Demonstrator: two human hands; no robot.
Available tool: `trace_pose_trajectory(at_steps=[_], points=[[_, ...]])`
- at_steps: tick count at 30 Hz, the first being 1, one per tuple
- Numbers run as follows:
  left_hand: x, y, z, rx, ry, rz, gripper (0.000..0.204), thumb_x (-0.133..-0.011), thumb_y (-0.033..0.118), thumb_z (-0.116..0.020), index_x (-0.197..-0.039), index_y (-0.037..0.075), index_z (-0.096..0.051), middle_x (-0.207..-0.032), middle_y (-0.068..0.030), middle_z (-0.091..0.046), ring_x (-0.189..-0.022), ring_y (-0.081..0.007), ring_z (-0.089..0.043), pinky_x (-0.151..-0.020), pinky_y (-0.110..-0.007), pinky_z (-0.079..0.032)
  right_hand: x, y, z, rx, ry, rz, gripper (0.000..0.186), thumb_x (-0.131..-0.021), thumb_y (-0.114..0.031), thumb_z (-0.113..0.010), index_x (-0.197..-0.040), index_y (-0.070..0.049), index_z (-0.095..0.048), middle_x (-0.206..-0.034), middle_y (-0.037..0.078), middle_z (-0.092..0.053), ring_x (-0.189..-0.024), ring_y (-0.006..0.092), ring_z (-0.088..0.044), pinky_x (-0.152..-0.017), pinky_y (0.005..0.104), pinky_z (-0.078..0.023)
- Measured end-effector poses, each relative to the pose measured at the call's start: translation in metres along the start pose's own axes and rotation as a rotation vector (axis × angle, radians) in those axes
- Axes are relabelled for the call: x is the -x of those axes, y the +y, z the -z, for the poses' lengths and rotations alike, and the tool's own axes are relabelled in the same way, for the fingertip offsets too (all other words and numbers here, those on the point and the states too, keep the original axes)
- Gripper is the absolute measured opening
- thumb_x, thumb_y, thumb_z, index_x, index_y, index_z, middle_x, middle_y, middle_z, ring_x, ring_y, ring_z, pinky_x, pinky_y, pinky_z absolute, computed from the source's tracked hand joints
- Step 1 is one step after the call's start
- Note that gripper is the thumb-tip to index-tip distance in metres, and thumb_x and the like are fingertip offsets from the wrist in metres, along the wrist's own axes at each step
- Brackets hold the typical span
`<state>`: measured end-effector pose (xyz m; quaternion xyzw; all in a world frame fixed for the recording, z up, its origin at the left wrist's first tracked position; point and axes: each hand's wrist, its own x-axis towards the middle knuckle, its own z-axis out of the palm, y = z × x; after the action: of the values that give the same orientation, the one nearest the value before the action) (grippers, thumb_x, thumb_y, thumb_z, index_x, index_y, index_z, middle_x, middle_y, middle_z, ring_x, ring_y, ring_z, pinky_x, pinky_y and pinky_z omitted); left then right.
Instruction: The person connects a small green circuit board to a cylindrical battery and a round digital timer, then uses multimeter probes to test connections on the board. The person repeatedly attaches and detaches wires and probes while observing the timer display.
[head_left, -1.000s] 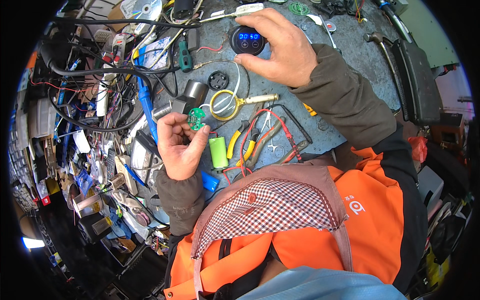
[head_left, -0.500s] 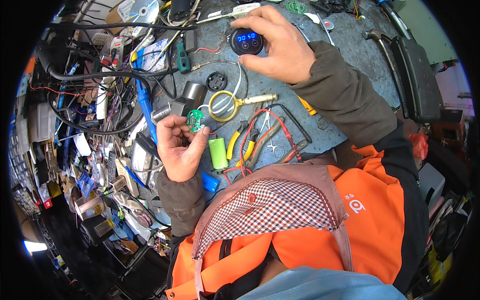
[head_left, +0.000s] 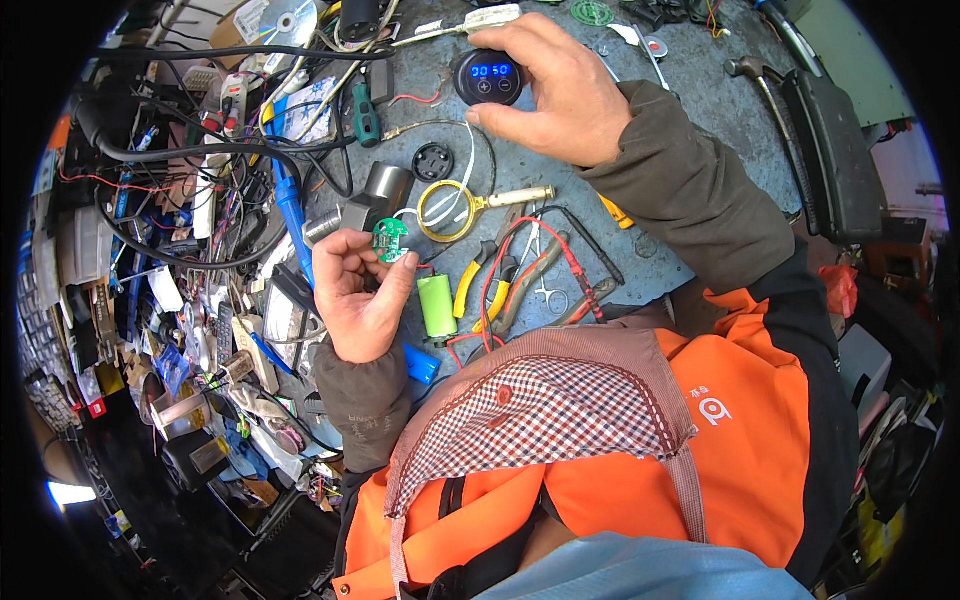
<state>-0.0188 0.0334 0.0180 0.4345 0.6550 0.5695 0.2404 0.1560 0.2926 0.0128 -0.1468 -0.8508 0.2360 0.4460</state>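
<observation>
Left hand (head_left: 358,292) up over the cluttered grey workbench (head_left: 690,90), fingers pinched round a small round green circuit board (head_left: 390,241), thin wires trailing off it toward the green cylindrical cell (head_left: 436,306) lying just beside the palm. Right hand (head_left: 556,88) out at the far side, curled over a round black display module (head_left: 488,76), thumb and fingers gripping its rim, blue digits lit on its face. Between the two hands: a brass-rimmed magnifying glass (head_left: 452,209) and yellow-handled pliers (head_left: 478,282). Whether the white wire reaches the module is hard to tell
</observation>
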Motion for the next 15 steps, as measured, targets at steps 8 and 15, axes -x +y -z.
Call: trace_pose_trajectory(at_steps=[8,15], points=[[0.001,0.000,0.001,-0.017,-0.006,-0.008,0.046,-0.084,-0.006,-0.081,-0.118,0.002,-0.051,-0.095,-0.0026,-0.060,-0.075,-0.0054,-0.056,-0.063,-0.019,-0.045,-0.007,-0.013,0.006,-0.163,0.087,-0.011,0.052,-0.078,-0.010,-0.083,-0.125,-0.002,-0.061,-0.119,0.015,-0.061,-0.105,0.0291,-0.065,-0.091,0.0380,-0.054],[0.001,0.000,0.001,-0.031,0.001,0.009,0.047,-0.084,-0.006,-0.081,-0.118,0.002,-0.051,-0.095,-0.0025,-0.059,-0.075,-0.0059,-0.056,-0.064,-0.020,-0.045,0.001,0.011,-0.013,-0.654,-0.097,-0.382,0.049,-0.086,-0.005,-0.077,-0.131,-0.007,-0.058,-0.110,0.009,-0.067,-0.083,0.0168,-0.071,-0.067,0.0316,-0.057]])
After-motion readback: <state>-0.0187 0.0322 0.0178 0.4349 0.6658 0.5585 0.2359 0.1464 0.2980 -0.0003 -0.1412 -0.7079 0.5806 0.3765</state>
